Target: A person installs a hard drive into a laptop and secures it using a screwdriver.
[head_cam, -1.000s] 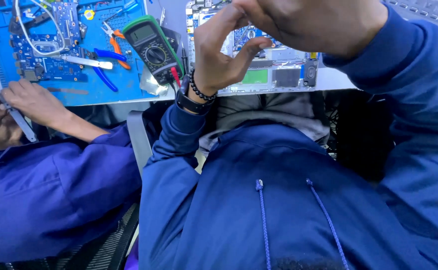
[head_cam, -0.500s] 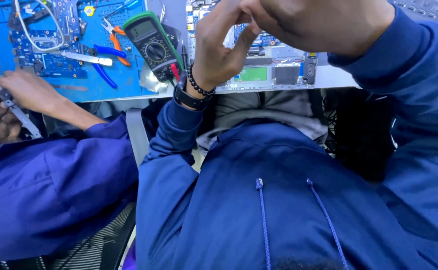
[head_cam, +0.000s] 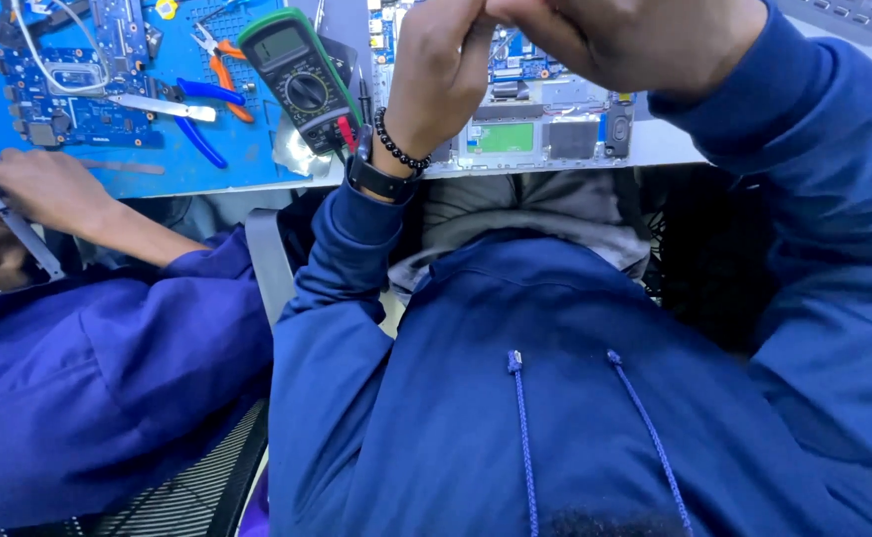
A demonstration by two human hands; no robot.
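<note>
A green multimeter (head_cam: 300,80) lies at eleven o'clock on the blue work mat (head_cam: 227,159) — just left of it, at ten o'clock, orange-handled pliers (head_cam: 219,68) and blue-handled cutters (head_cam: 192,124), then a blue circuit board (head_cam: 68,94). At nine o'clock, a co-worker's hands (head_cam: 28,194) grip a metal strip (head_cam: 23,231).

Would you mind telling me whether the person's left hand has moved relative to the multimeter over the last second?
No. The left hand stays raised just right of the green multimeter, fingertips meeting the right hand; only the camera view shifted.
</note>
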